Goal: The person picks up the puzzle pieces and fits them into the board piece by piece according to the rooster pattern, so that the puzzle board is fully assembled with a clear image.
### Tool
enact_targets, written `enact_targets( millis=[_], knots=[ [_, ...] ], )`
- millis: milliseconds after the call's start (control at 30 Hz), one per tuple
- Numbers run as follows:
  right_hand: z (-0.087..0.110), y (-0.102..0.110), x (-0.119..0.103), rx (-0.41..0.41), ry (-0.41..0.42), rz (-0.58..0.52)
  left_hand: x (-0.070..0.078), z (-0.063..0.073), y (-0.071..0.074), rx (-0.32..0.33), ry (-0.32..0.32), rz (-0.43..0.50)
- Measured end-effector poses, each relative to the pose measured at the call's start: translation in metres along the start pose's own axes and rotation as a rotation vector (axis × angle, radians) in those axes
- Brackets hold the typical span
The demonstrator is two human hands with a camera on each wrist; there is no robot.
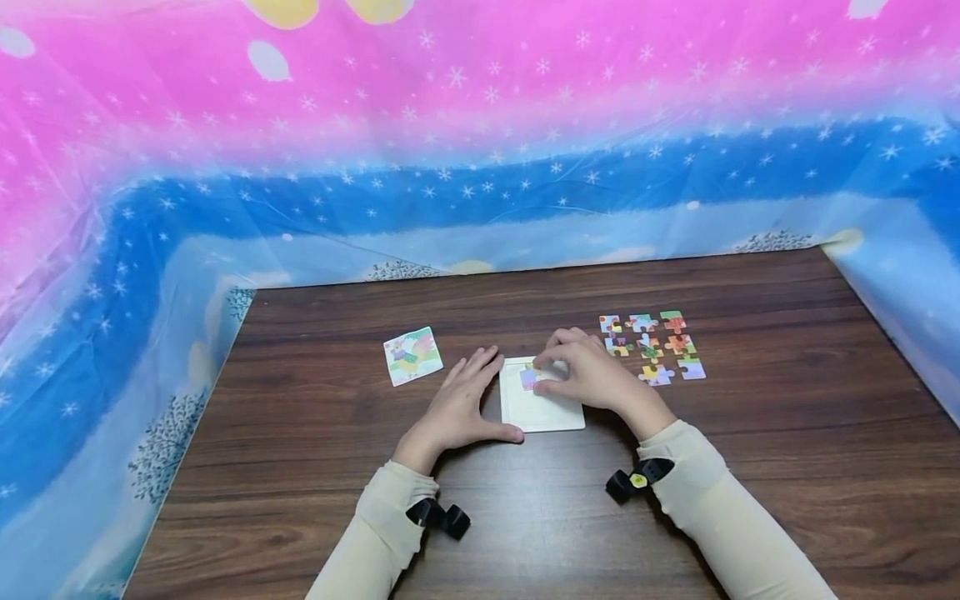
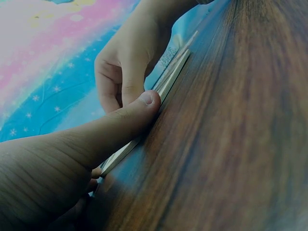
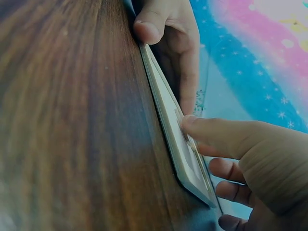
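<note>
A flat white puzzle tray (image 1: 543, 417) lies on the table between the hands. My left hand (image 1: 459, 406) holds its left side, thumb at the near corner and fingers spread toward the far one. In the left wrist view, the left thumb (image 2: 137, 108) presses on the tray's edge. Over the tray, my right hand (image 1: 588, 372) pinches a purple and yellow puzzle piece (image 1: 528, 377) between thumb and index finger, close to the tray's inner surface. The right fingers cover part of the piece.
Several loose jigsaw pieces (image 1: 680, 344) lie in rough rows right of the tray. To the left is a small square picture card (image 1: 414, 356). The dark wooden table (image 1: 300, 433) is bordered by a printed pink and blue cloth (image 1: 480, 192).
</note>
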State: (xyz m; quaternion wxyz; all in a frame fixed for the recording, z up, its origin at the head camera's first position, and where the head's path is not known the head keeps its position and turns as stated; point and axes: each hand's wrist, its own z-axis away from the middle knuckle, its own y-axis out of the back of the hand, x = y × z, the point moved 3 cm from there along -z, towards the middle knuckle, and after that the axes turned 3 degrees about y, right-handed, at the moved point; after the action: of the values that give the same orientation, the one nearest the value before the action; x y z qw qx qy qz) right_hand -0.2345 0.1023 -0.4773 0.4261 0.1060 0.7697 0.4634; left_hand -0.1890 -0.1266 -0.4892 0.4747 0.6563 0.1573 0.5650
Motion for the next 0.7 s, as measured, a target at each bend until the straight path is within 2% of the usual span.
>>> enact_targets(
  millis=[333, 700],
  knots=[
    [0.000, -0.003, -0.013, -0.071, 0.011, -0.007, -0.001, -0.001, -0.001, 0.000, 0.006, 0.001],
    [0.001, -0.009, -0.028, -0.140, 0.086, 0.008, -0.001, -0.001, -0.001, -0.008, 0.011, 0.001]
  ],
)
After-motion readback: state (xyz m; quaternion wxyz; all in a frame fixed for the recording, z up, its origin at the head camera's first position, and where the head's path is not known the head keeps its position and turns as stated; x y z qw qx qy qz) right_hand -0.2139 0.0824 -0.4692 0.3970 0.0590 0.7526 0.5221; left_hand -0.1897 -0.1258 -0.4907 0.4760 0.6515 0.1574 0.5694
